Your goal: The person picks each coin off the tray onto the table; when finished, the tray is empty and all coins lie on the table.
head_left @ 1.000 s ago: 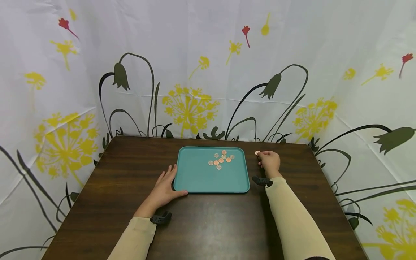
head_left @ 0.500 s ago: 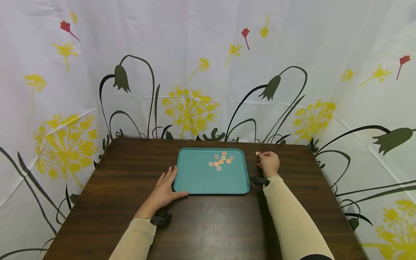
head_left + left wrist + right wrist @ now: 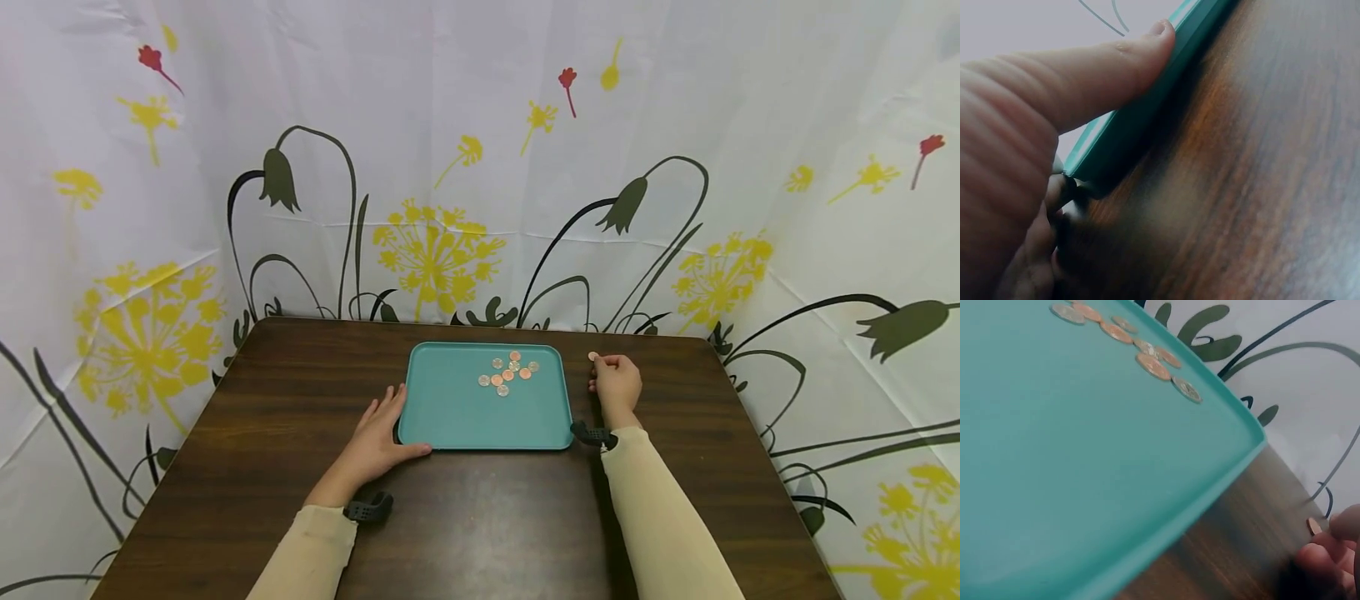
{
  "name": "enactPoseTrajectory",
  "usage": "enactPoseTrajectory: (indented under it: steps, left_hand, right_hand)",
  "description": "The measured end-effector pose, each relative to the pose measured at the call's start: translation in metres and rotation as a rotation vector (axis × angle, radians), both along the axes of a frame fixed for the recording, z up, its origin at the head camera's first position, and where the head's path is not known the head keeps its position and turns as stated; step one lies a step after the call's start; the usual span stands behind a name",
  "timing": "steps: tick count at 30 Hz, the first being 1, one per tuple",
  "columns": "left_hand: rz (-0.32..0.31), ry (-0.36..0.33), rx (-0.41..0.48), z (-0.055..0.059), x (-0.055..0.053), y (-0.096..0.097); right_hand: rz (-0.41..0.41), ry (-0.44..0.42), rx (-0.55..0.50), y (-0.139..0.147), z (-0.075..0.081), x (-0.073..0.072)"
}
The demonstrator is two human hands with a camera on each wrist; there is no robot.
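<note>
Curtain: white, with yellow, red and dark green flower prints; fills the upper half of the head view and both sides.

Table: dark brown wood grain; fills the lower half.

Sleeves: beige; enter from lower left and lower right.

Tray: teal, rounded rectangle, flat on the table just below frame centre. Long axis: left to right, nearly parallel to the far table edge.

Left hand: at the lower left corner of the tray. Fingers: spread, nearly straight, along the left end; thumb extended, touching the near edge.

Right hand: right of the tray, level with its upper part. Thumb and forefinger: pinching one coin, with barely a gap; other fingers folded in.

Wrist straps: black, one per wrist; right one reaching the tray's lower right corner in the head view.

Loose coins: nine, copper- and silver-coloured, flat in the tray's upper right part, closely grouped. Lettering: too small to read.

Pinched coin: copper-coloured, just right of the tray's upper right corner. Round; in the right wrist view, a narrow ellipse slanting from upper left to lower right. Contact with table: cannot tell. Between it and the loose coins: strip of table, then raised tray side.
</note>
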State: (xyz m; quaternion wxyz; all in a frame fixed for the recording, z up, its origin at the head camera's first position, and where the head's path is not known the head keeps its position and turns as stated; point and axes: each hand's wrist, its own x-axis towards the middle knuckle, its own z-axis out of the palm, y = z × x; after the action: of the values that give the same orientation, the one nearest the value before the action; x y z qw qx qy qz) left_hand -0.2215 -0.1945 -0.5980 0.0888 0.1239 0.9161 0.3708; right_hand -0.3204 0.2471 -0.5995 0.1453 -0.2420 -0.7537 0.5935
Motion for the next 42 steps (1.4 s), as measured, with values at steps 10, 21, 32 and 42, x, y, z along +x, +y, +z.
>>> enactPoseTrajectory:
  steps: [10,21,32,42]
  left_hand:
    - [-0.004,0.006,-0.013,0.005,0.003,-0.001]
    - [0.001,0.026,-0.015,0.005,0.005,-0.002]
    - [0.001,0.014,-0.010,0.008,0.001,-0.002]
    - [-0.001,0.022,-0.005,0.004,0.002,0.001]
  right_hand:
    - [0.038,0.103,-0.120,-0.019,0.000,0.025]
    - [0.197,0.157,-0.016,-0.058,0.006,0.037]
    - [0.439,-0.022,0.258,-0.067,0.011,0.006]
    - [0.520,-0.096,0.453,-0.065,0.015,0.006]
